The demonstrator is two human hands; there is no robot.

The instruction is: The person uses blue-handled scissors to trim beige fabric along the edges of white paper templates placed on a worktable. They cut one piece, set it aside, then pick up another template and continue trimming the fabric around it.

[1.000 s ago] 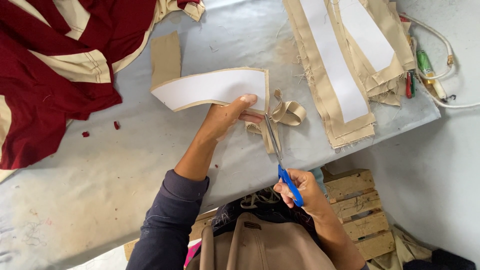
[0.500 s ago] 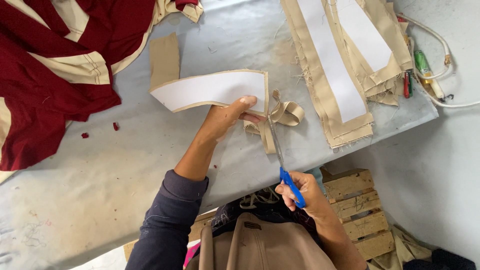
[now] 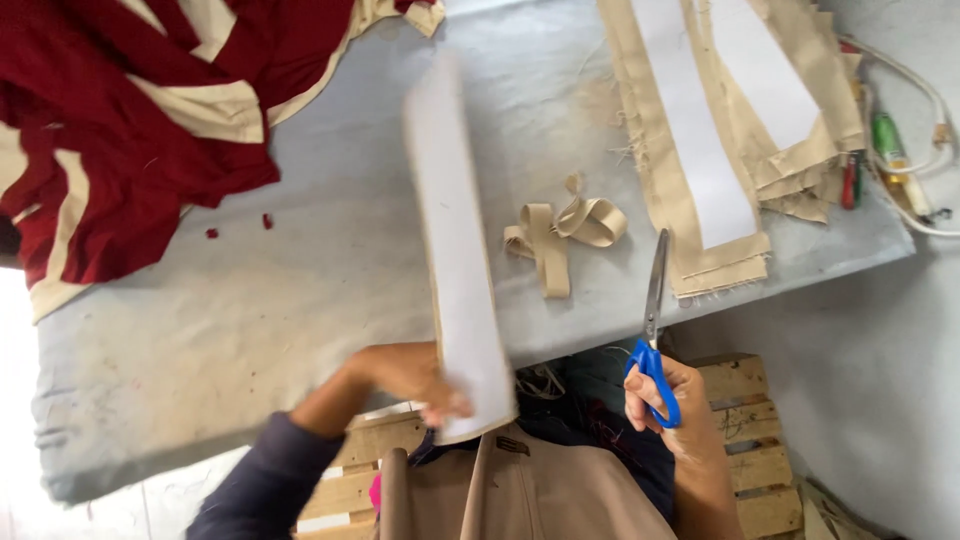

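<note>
Both hands (image 3: 410, 378) (image 3: 672, 400) off-table — strip (image 3: 455, 250), scissors (image 3: 652, 330).

The long white-faced fabric strip (image 3: 458, 260) is motion-blurred, and the left hand (image 3: 415, 378) is partly hidden behind it. The red garment (image 3: 120, 130) is cut off by the frame's edges.
</note>
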